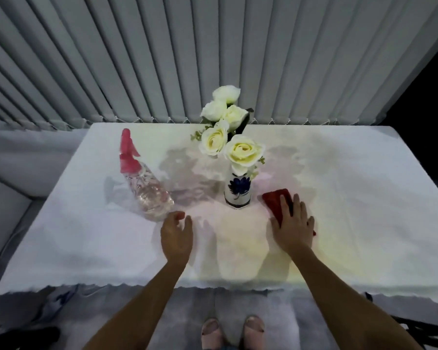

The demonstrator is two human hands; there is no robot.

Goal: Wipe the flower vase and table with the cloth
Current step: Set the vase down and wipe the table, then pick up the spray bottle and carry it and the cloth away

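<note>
A white vase with a blue flower pattern (237, 191) stands upright near the middle of the white-covered table (352, 210), holding several white roses (228, 130). Just right of the vase lies a red cloth (276, 202), and my right hand (292, 224) lies flat on it with straight fingers, pressing it to the table. My left hand (176, 234) hovers over the table left of the vase, fingers loosely curled and holding nothing, close to the base of a spray bottle.
A clear spray bottle with a pink trigger head (143, 180) stands at the left of the vase. Grey vertical blinds (162, 59) hang behind the table's far edge. A pale sofa (15, 178) sits at the left. My feet (233, 332) show below the near edge.
</note>
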